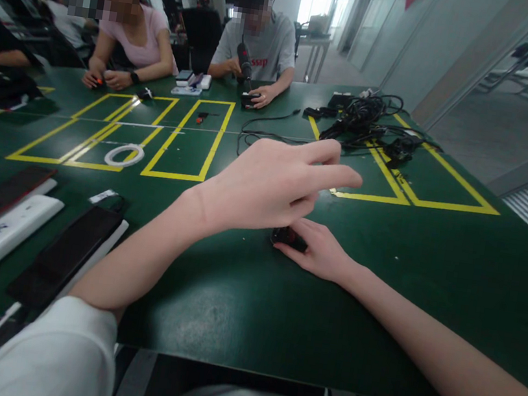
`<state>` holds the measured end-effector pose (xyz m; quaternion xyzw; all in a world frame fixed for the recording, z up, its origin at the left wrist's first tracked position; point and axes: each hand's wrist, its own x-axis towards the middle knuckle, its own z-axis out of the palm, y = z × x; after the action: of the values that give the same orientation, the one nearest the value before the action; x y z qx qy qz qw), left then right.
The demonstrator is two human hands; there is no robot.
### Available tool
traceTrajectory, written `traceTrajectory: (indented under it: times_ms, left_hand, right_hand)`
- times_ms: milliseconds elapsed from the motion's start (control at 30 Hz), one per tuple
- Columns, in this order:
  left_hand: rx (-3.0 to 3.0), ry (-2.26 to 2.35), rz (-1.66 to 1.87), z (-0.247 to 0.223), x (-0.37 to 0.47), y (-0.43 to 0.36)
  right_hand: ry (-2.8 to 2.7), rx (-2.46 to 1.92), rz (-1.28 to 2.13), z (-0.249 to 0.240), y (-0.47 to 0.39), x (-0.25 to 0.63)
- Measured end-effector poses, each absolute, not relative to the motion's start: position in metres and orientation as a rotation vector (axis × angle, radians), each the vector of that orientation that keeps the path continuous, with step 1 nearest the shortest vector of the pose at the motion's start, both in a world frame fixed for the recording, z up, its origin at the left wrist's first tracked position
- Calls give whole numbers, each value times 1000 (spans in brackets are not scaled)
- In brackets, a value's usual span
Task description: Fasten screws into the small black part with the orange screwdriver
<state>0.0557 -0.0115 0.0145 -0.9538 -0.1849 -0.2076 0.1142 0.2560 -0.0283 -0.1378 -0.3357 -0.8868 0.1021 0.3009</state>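
Note:
My right hand [319, 250] rests low over the green table, its fingers closed round a small black object [292, 238] with a dark red patch. The fingers and my other hand cover much of that object, so its kind does not show. Raised above it and slightly to the left is my left hand [266, 182], palm down. Its fingers point right, one stretched out and others bent, with gaps between them. I see nothing held in it.
Black cables [366, 117] lie tangled at the back right. A white tape roll [124, 155] lies among yellow tape outlines. Phones [72, 250] and a white power bank [8, 231] lie at left. Across the green table [248, 314], a co-worker [266, 44] holds a black power tool [244, 61].

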Motion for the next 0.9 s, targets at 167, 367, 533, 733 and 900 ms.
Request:
traceTrajectory:
  times_ms: [167, 367, 533, 733, 900]
  left_hand:
    - [-2809, -508, -581, 16, 56, -13]
    - [-2780, -552, -593, 15, 56, -12]
    - [-2802, -497, -605, 15, 57, -12]
    - [-2819, -544, -609, 15, 56, -13]
    - [-2831, -501, -608, 15, 56, -13]
  right_hand:
    - [-2351, -897, 289, -139, -28, 256]
    - [-2355, -880, 268, -139, -27, 256]
    - [-2358, -900, 284, -141, -27, 256]
    - [-2361, -889, 292, -139, -27, 257]
    - [-2375, -900, 251, -140, -28, 256]
